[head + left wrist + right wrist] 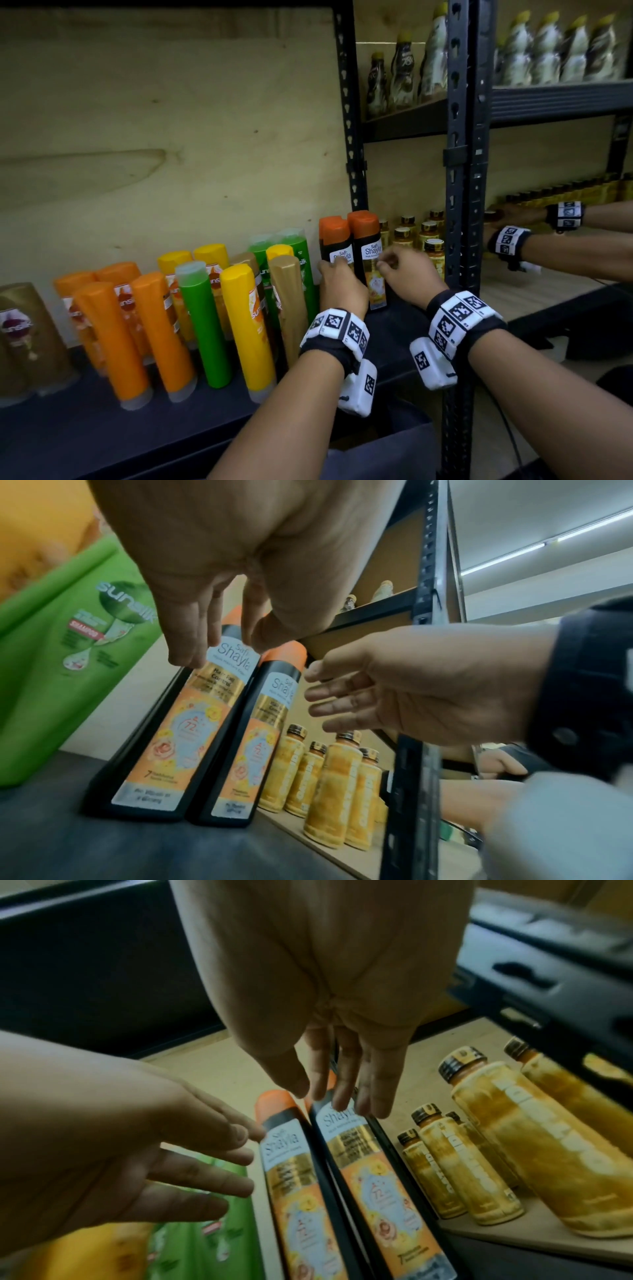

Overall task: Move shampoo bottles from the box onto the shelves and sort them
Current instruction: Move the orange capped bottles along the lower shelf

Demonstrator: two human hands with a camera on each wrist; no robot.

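Observation:
Two black shampoo bottles with orange caps stand side by side at the right end of the dark shelf [102, 421]. My left hand [337, 265] lies with straight fingers on the label of the left bottle [334, 240]. In the left wrist view those fingers [185, 653] touch the left bottle [185, 729] near its top. My right hand [394, 262] is at the right bottle [371, 260]. Its fingers [342, 1099] are straight over the top of the right bottle [369, 1172]. Neither hand grips anything. No box is in view.
Orange, green, yellow and gold Sunsilk bottles [236, 325] fill the shelf to the left. Small amber bottles [428, 240] stand on the wooden shelf to the right, behind a black upright post [462, 205]. Another person's hands [507, 240] reach in at the right.

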